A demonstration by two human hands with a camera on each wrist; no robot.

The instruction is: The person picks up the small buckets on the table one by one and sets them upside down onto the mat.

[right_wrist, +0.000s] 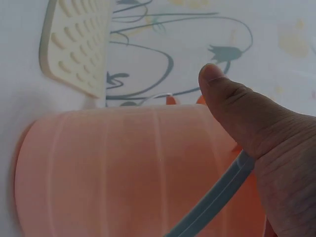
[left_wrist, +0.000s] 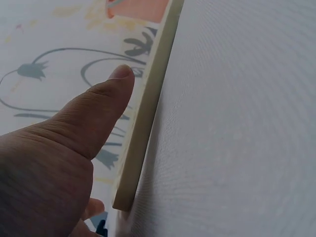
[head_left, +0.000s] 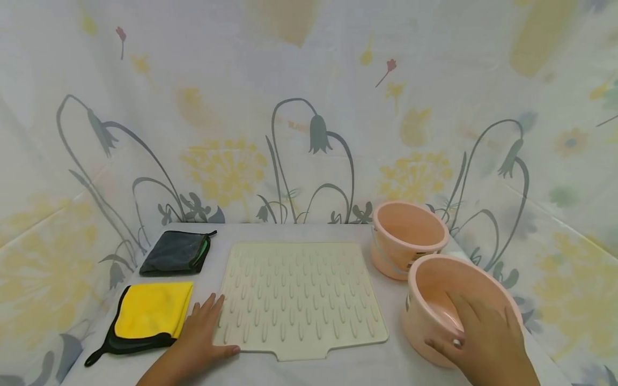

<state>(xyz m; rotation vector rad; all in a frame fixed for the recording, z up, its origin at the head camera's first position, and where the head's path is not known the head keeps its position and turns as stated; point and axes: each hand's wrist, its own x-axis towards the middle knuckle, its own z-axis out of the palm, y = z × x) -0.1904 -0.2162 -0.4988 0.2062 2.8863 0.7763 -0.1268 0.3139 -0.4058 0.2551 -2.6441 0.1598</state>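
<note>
My left hand (head_left: pixel 198 332) lies at the left edge of a cream board (head_left: pixel 299 300) with raised oval bumps, fingers straight and thumb spread along the near corner. In the left wrist view, the thumb (left_wrist: pixel 98 108) extends beside the board's thick edge (left_wrist: pixel 143 123). My right hand (head_left: pixel 487 338) grips the near rim of a peach plastic bucket (head_left: pixel 425 332), fingers reaching inside and thumb outside. The right wrist view shows this thumb (right_wrist: pixel 242 108) over the bucket wall (right_wrist: pixel 128 168), close to a grey handle (right_wrist: pixel 212 197).
Behind the front bucket stands a second peach bucket (head_left: pixel 410 225). To the board's left lie a folded yellow cloth with black trim (head_left: pixel 149 311) and a folded dark grey cloth (head_left: pixel 176 252). A flower-printed curtain (head_left: pixel 309 177) closes off the white table's back and sides.
</note>
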